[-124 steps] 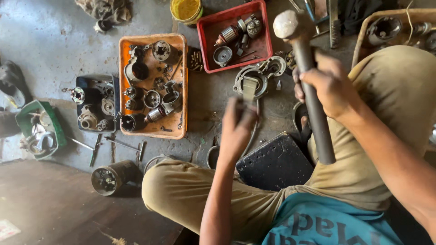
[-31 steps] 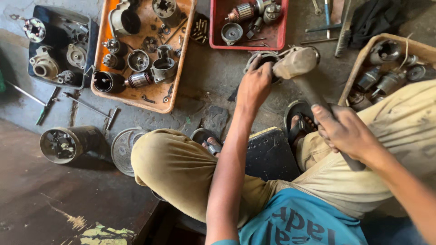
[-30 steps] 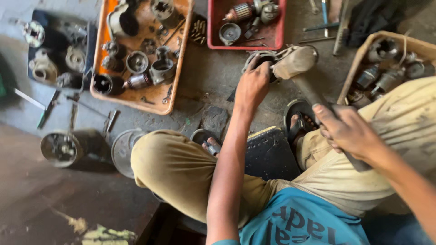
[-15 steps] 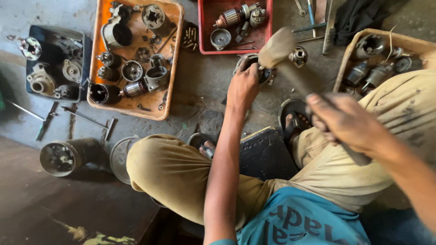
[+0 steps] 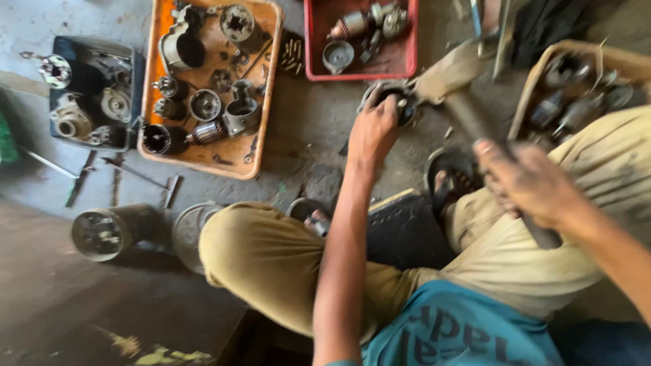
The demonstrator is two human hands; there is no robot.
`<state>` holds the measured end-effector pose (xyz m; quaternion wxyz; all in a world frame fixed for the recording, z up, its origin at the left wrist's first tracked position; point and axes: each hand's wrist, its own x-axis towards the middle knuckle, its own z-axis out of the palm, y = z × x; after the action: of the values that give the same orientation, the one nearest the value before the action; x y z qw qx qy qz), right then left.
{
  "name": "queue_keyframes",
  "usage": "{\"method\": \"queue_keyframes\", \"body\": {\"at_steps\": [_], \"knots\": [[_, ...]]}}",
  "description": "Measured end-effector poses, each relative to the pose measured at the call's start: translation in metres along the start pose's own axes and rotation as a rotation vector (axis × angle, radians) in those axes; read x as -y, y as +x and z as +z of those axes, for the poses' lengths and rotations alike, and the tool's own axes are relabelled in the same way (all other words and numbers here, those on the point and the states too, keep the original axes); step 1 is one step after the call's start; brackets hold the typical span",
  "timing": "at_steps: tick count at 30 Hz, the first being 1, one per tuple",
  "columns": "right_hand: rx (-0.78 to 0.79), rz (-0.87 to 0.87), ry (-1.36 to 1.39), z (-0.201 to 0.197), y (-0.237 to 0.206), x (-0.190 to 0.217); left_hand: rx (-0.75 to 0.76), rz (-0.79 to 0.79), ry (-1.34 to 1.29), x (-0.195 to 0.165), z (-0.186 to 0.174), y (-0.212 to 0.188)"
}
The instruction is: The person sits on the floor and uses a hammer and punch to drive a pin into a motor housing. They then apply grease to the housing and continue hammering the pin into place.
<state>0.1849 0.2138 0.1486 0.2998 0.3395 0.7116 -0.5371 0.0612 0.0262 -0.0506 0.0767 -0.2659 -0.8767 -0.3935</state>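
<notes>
I sit cross-legged on a grimy floor. My left hand [image 5: 374,132] reaches forward and grips a round metal motor part [image 5: 390,102] lying on the floor below the red tray. My right hand [image 5: 525,183] is closed around the dark handle of a hammer [image 5: 468,115]. Its pale head [image 5: 447,71] is down beside the metal part, blurred by motion.
An orange tray [image 5: 268,95] of motor housings and armatures lies at the upper left of centre. A red tray [image 5: 359,69] with parts is at the top, a dark tray [image 5: 132,95] at the left, a wooden box [image 5: 525,95] at the right. Cylindrical housing [image 5: 102,234] and rods lie on the floor.
The hammer head has swung down from its raised position toward the metal part held by my left hand. The view has shifted slightly; my left hand stays on the part.
</notes>
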Motion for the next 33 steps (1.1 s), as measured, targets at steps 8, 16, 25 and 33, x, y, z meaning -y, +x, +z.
{"method": "queue_keyframes", "body": {"at_steps": [8,16,25,33], "knots": [[0.036,-0.191,-0.307,0.008,0.002,0.006,0.001,0.111,-0.005,0.004,-0.007,0.0],[0.078,-0.532,-0.201,-0.034,-0.046,0.011,0.054,0.065,0.023,0.006,-0.005,0.001],[0.025,-0.142,-0.431,-0.008,0.018,-0.013,0.064,-0.057,-0.093,-0.001,-0.011,0.004],[0.026,-0.23,-0.303,0.018,-0.004,0.008,0.124,0.032,0.012,0.003,-0.014,0.003]]}}
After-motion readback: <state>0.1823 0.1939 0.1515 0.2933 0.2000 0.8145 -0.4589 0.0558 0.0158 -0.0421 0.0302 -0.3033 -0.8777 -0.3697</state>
